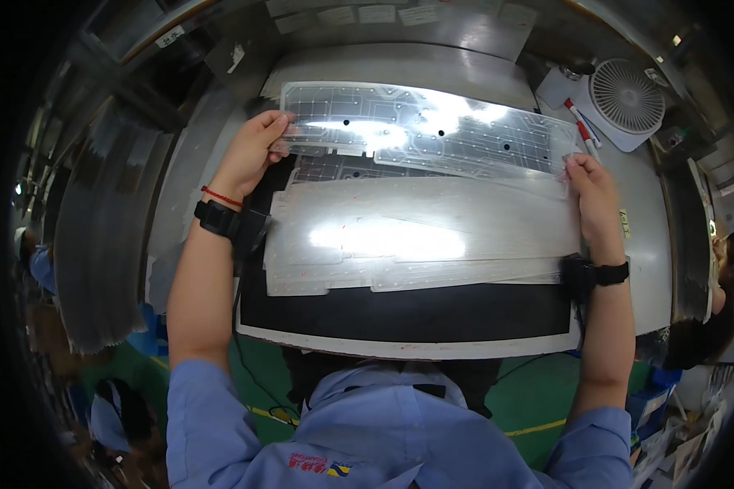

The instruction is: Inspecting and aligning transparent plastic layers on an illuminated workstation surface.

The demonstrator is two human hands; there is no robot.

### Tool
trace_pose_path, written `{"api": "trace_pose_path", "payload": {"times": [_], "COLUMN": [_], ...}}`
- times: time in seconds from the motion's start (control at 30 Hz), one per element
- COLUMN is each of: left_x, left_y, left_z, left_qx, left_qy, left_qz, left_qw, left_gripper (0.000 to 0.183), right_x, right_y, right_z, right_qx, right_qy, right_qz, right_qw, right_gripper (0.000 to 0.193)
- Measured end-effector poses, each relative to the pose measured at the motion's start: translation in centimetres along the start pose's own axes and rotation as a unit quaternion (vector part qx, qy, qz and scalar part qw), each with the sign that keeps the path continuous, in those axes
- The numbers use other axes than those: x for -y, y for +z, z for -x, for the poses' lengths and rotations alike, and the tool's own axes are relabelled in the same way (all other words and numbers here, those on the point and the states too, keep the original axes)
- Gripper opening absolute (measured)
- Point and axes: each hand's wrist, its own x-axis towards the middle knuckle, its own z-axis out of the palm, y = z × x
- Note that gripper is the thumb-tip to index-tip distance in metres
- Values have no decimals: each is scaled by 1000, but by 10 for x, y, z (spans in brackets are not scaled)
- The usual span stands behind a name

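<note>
A long clear plastic film sheet with fine printed circuit lines [481, 140] is held up over the table between my two hands. My left hand [257, 148] pinches its left end between thumb and fingers. At the other end, my right hand [593, 189] grips the right edge. Bright reflections lie across the sheet, and a few black dots show on it. Beneath it, partly covered, another printed film [318, 169] lies on the table. Nearer to me rests a stack of pale translucent sheets [497, 216], its edges slightly uneven.
A black mat [465, 314] with a white border lies under the stack. At the back right stand a white fan [626, 96] and red markers [581, 126]. Big stacks of sheets [102, 236] rise at the left. Other people are at both sides.
</note>
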Motion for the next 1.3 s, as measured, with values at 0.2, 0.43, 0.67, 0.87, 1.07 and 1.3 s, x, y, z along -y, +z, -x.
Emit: {"api": "trace_pose_path", "payload": {"times": [0.2, 0.43, 0.67, 0.87, 1.07, 1.3], "left_x": [1, -6, -11, -11, -11, 1], "left_y": [0, -5, 12, 10, 6, -5], "left_z": [-1, 1, 6, 9, 7, -2], "left_qx": [-22, -18, -34, -9, -4, -4], "left_qy": [4, 29, 31, 0, -15, -3], "left_qz": [-15, 47, 35, 5, 18, 13], "left_qw": [1000, 998, 998, 1000, 1000, 1000], "left_gripper": [26, 29, 27, 25, 19, 14], "right_x": [6, 6, 3, 20, 10, 8], "right_y": [2, -1, -8, 17, 5, 3], "right_z": [1, 1, -1, 7, 2, 1], "right_qx": [-44, -79, -78, -111, -72, -73], "right_qy": [-19, -58, -65, -29, -18, -28], "right_qz": [13, -15, 3, 1, 3, -23], "right_qw": [999, 995, 995, 993, 997, 997], "right_gripper": [18, 22, 21, 17, 16, 18]}}
